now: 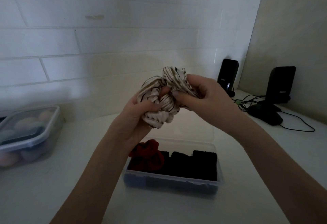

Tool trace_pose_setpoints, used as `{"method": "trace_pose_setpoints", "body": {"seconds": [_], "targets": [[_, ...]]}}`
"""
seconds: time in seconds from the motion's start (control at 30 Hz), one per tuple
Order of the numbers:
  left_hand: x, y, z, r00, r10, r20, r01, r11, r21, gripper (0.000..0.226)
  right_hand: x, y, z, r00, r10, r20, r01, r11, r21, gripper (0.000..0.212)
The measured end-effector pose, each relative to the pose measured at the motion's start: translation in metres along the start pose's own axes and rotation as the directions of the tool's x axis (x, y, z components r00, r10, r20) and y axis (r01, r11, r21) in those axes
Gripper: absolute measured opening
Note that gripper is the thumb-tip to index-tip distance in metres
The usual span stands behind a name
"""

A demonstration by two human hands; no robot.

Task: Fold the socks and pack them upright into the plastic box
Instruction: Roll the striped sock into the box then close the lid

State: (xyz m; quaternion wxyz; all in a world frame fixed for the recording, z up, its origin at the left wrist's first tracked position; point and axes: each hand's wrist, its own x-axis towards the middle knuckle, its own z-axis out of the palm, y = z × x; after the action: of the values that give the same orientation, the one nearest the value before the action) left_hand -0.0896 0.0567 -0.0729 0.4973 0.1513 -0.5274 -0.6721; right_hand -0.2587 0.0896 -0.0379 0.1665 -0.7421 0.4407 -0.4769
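Nearest, a clear plastic box (219, 179) on the white counter (70, 197) is seen holding a red sock bundle (150, 154) and black sock bundles (194, 163). Above it, a striped sock bundle (164, 103) is gripped by left hand (139, 116) and right hand (200, 96). Farther back, two black speakers (228, 75) are noted.

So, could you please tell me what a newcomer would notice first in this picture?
Probably the striped socks bunched mid-air at the centre, gripped by the left hand and right hand. Directly below, on the white counter, sits the open plastic box already holding a red sock and black socks.
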Motion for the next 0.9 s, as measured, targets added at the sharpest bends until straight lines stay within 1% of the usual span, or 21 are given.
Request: {"method": "trace_pose_setpoints", "body": {"seconds": [0.03, 0.1, 0.2, 0.27, 0.3, 0.37, 0.43, 0.47, 0.5, 0.53, 0.57, 0.6, 0.63, 0.67, 0.7, 0.73, 0.77, 0.8, 0.83, 0.87, 0.9], "targets": [[0.000, 0.001, 0.000, 1.000, 0.004, -0.002, -0.004, 1.000, 0.022, 0.026, 0.000, 0.000, -0.001, 1.000, 0.001, 0.001, -0.001, 1.000, -0.003, 0.009], [-0.001, 0.003, -0.001, 1.000, 0.023, -0.003, -0.023, 0.999, 0.025, 0.035, 0.000, -0.001, -0.002, 0.999, 0.016, 0.029, -0.016, 1.000, 0.006, 0.012], [0.000, 0.001, -0.002, 0.997, 0.060, -0.048, -0.056, 0.995, 0.082, 0.057, -0.001, -0.001, 0.000, 0.999, 0.028, 0.035, -0.029, 0.999, 0.021, 0.023], [0.001, -0.001, 0.000, 0.998, 0.063, -0.022, -0.061, 0.995, 0.080, 0.067, -0.002, -0.001, 0.003, 0.999, 0.031, 0.027, -0.031, 0.999, 0.013, 0.026], [0.000, -0.001, 0.003, 0.998, 0.058, 0.016, -0.059, 0.997, 0.055, 0.069, -0.003, -0.002, 0.005, 0.998, 0.032, 0.051, -0.032, 0.999, 0.012, 0.028], [-0.002, 0.001, 0.007, 0.997, 0.031, 0.068, -0.031, 1.000, -0.005, 0.066, -0.005, -0.004, 0.009, 0.990, 0.018, 0.140, -0.010, 0.998, -0.064, 0.039], [-0.002, 0.002, 0.007, 0.994, -0.003, 0.113, 0.015, 0.994, -0.110, 0.068, -0.005, -0.002, 0.017, 0.976, 0.004, 0.216, 0.045, 0.974, -0.221, 0.061], [-0.003, 0.002, 0.005, 0.990, -0.008, 0.138, 0.032, 0.985, -0.169, 0.072, -0.005, 0.001, 0.021, 0.973, 0.010, 0.230, 0.058, 0.956, -0.289, 0.070], [-0.004, 0.003, 0.003, 0.986, -0.006, 0.169, 0.042, 0.977, -0.210, 0.076, -0.005, 0.003, 0.025, 0.976, 0.003, 0.216, 0.067, 0.945, -0.319, 0.073], [-0.004, 0.002, 0.001, 0.984, -0.008, 0.179, 0.048, 0.974, -0.222, 0.075, -0.005, 0.004, 0.028, 0.981, 0.003, 0.193, 0.054, 0.956, -0.290, 0.070], [-0.003, 0.002, 0.000, 0.986, -0.022, 0.164, 0.057, 0.976, -0.213, 0.076, -0.005, 0.003, 0.028, 0.988, 0.009, 0.157, 0.018, 0.985, -0.171, 0.062], [-0.002, 0.003, 0.000, 0.992, -0.045, 0.114, 0.066, 0.980, -0.189, 0.076, -0.003, 0.001, 0.026, 0.993, 0.043, 0.113, -0.046, 0.999, 0.025, 0.050], [-0.002, 0.004, 0.003, 0.997, -0.064, 0.042, 0.069, 0.987, -0.143, 0.073, -0.002, 0.001, 0.022, 0.992, 0.102, 0.071, -0.116, 0.965, 0.236, 0.039], [-0.002, 0.005, 0.005, 0.996, -0.066, -0.055, 0.062, 0.996, -0.066, 0.064, -0.001, -0.001, 0.015, 0.984, 0.174, 0.042, -0.176, 0.903, 0.393, 0.030], [-0.001, 0.005, 0.006, 0.988, -0.031, -0.154, 0.038, 0.998, 0.041, 0.052, 0.001, -0.001, 0.008, 0.977, 0.211, 0.041, -0.205, 0.854, 0.479, 0.024], [-0.001, 0.004, 0.005, 0.971, 0.034, -0.236, 0.004, 0.987, 0.159, 0.039, 0.001, -0.001, 0.002, 0.973, 0.217, 0.081, -0.226, 0.812, 0.538, 0.017], [0.000, 0.003, 0.003, 0.955, 0.103, -0.277, -0.030, 0.967, 0.254, 0.029, 0.000, 0.000, -0.003, 0.968, 0.199, 0.154, -0.252, 0.764, 0.594, 0.013], [0.001, 0.001, 0.001, 0.951, 0.148, -0.273, -0.058, 0.948, 0.313, 0.023, -0.001, 0.001, -0.005, 0.954, 0.182, 0.237, -0.296, 0.696, 0.655, 0.013], [0.001, 0.000, -0.001, 0.963, 0.140, -0.230, -0.059, 0.943, 0.327, 0.025, -0.002, 0.000, -0.005, 0.934, 0.163, 0.318, -0.348, 0.620, 0.704, 0.014], [0.001, -0.002, -0.003, 0.981, 0.083, -0.176, -0.026, 0.953, 0.303, 0.029, -0.003, -0.001, -0.003, 0.915, 0.144, 0.377, -0.391, 0.552, 0.736, 0.012], [0.000, -0.004, -0.002, 0.992, 0.012, -0.122, 0.023, 0.961, 0.275, 0.032, -0.004, -0.001, -0.001, 0.906, 0.120, 0.406, -0.405, 0.525, 0.748, 0.007]]}}
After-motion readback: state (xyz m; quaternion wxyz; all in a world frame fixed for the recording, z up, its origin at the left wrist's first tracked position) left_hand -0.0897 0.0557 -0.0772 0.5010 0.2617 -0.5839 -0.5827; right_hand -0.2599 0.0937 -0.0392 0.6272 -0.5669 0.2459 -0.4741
